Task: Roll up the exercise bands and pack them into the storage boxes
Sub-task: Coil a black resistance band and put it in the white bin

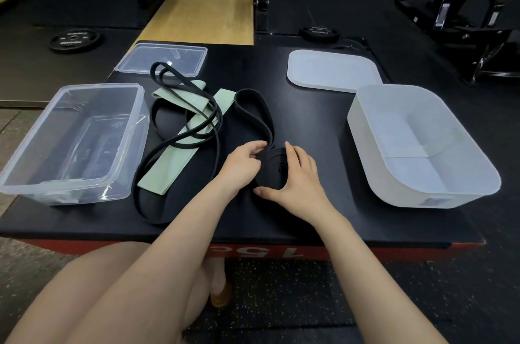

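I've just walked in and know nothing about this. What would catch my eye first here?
Probably the two hands at the centre of the black table: the left hand and right hand grip a half-rolled wide black band. To their left, a thin black band lies tangled over a pale green band. Empty boxes flank them: a clear box left, a white box right.

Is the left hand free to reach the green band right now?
Probably not yet: the left hand pinches the wide black band that the right hand is rolling. The green band lies close, under the thin black band.
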Tool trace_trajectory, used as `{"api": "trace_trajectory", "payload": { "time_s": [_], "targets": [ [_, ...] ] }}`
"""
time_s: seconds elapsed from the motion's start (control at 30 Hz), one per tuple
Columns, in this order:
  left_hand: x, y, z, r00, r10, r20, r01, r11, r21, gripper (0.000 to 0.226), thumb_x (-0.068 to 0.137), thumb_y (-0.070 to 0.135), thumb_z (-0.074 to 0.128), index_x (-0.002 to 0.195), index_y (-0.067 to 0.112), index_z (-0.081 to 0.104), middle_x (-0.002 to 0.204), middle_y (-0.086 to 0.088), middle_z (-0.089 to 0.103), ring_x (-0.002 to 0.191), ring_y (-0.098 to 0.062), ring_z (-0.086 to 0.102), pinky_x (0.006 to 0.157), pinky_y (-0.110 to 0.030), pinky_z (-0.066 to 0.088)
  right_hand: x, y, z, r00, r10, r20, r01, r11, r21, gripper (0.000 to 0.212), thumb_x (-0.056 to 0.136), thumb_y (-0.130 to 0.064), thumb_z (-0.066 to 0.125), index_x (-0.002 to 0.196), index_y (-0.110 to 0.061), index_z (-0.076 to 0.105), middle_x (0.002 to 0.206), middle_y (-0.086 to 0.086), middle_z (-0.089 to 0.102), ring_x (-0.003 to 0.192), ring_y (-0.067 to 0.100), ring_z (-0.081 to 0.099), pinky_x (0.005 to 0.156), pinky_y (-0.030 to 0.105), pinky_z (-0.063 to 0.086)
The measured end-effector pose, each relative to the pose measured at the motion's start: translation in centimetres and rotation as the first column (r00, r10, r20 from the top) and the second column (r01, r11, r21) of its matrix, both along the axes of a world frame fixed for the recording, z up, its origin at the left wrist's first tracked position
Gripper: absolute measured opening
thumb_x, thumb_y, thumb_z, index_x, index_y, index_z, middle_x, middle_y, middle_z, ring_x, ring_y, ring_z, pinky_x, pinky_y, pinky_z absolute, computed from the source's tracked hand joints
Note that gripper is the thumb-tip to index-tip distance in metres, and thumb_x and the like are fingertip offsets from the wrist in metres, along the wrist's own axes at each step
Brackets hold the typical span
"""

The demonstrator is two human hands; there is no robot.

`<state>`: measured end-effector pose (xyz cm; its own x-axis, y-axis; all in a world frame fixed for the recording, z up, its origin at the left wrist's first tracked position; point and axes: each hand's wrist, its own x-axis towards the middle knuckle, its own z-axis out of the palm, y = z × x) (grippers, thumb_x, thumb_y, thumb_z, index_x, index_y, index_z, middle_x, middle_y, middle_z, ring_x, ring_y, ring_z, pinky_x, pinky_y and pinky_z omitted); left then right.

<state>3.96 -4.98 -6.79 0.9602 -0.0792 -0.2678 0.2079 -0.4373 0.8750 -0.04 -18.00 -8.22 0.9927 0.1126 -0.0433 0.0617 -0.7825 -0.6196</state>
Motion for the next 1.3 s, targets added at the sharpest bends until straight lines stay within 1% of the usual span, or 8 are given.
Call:
{"api": "trace_trajectory", "payload": {
  "time_s": [0.17,0.33,0.53,0.7,0.8,0.93,1.13,1.3],
  "targets": [
    [0.1,0.7,0.2,0.999,-0.018,-0.046,0.017,1.000,-0.010,0.058,0.084,-0.005,0.043,0.135,0.022,0.049,0.139,0.002,0.050,0.131,-0.012,0.041,0.111,-0.029,0.032,0.7,-1.0,0.4,0.991,0.110,-0.072,-0.109,0.994,0.019,0.111,0.072,-0.051,0.073,0.152,-0.022,0.002,0.157,-0.005,0.004,0.143,0.013,-0.002,0.116,0.033,0.012],
    [0.2,1.2,0.3,0.999,0.028,-0.023,-0.028,1.000,-0.001,0.043,0.088,0.011,0.051,0.129,0.025,0.056,0.124,0.004,0.059,0.118,-0.011,0.051,0.106,-0.033,0.039,1.5,-2.0,0.8,0.966,0.230,-0.116,-0.229,0.973,0.021,0.111,0.070,-0.047,0.077,0.151,-0.024,0.005,0.156,-0.008,0.005,0.142,0.008,0.000,0.113,0.028,0.011],
    [0.6,1.8,-0.4,0.998,0.058,0.036,-0.059,0.998,0.036,0.022,0.088,0.014,0.061,0.108,0.022,0.067,0.083,0.010,0.060,0.090,-0.007,0.055,0.087,-0.024,0.044,2.6,-2.9,1.1,0.921,0.352,-0.169,-0.355,0.935,0.014,0.112,0.068,-0.044,0.080,0.151,-0.025,0.008,0.155,-0.009,0.006,0.142,0.008,0.003,0.113,0.025,0.011],
    [0.7,1.8,-0.5,0.996,0.027,0.087,-0.038,0.991,0.131,0.020,0.086,0.012,0.064,0.105,0.015,0.068,0.086,0.004,0.064,0.088,-0.010,0.059,0.084,-0.019,0.042,3.3,-3.1,1.8,0.894,0.394,-0.213,-0.403,0.915,0.000,0.109,0.066,-0.044,0.081,0.150,-0.028,0.012,0.153,-0.014,0.009,0.142,0.007,0.005,0.115,0.026,0.012],
    [0.5,1.4,-0.3,0.992,0.025,0.127,-0.049,0.980,0.191,0.020,0.087,0.010,0.061,0.106,0.013,0.066,0.092,0.003,0.064,0.084,-0.007,0.056,0.080,-0.016,0.039,2.8,-2.4,2.1,0.912,0.331,-0.241,-0.354,0.933,-0.062,0.115,0.065,-0.047,0.081,0.151,-0.028,0.007,0.156,-0.015,-0.003,0.144,0.009,-0.006,0.119,0.037,0.012],
    [0.3,0.9,-0.1,0.989,0.049,0.137,-0.080,0.969,0.234,0.021,0.089,0.010,0.057,0.108,0.015,0.063,0.095,0.001,0.061,0.087,-0.010,0.054,0.078,-0.019,0.038,1.0,-1.1,2.2,0.969,0.115,-0.220,-0.142,0.983,-0.114,0.122,0.068,-0.047,0.078,0.151,-0.022,-0.007,0.158,-0.006,-0.014,0.145,0.016,-0.013,0.117,0.038,0.009],
    [0.2,0.8,-0.5,0.993,0.059,0.102,-0.066,0.996,0.067,0.029,0.089,0.001,0.053,0.115,0.014,0.057,0.115,0.000,0.063,0.101,-0.006,0.054,0.087,-0.017,0.039,-0.3,2.4,-0.3,0.987,-0.143,0.080,0.153,0.976,-0.152,0.110,0.073,-0.069,0.060,0.151,-0.014,0.005,0.157,0.004,0.011,0.144,0.024,0.005,0.117,0.037,0.013],
    [0.2,1.1,-0.3,0.998,0.049,0.040,-0.048,0.999,-0.025,0.024,0.089,0.016,0.059,0.112,0.021,0.063,0.108,0.005,0.065,0.105,-0.008,0.057,0.095,-0.021,0.040,0.0,1.2,-0.7,0.995,-0.068,0.073,0.076,0.992,-0.099,0.107,0.075,-0.058,0.066,0.151,-0.014,0.004,0.157,0.001,0.010,0.145,0.020,0.003,0.118,0.033,0.008]
  ]
}}
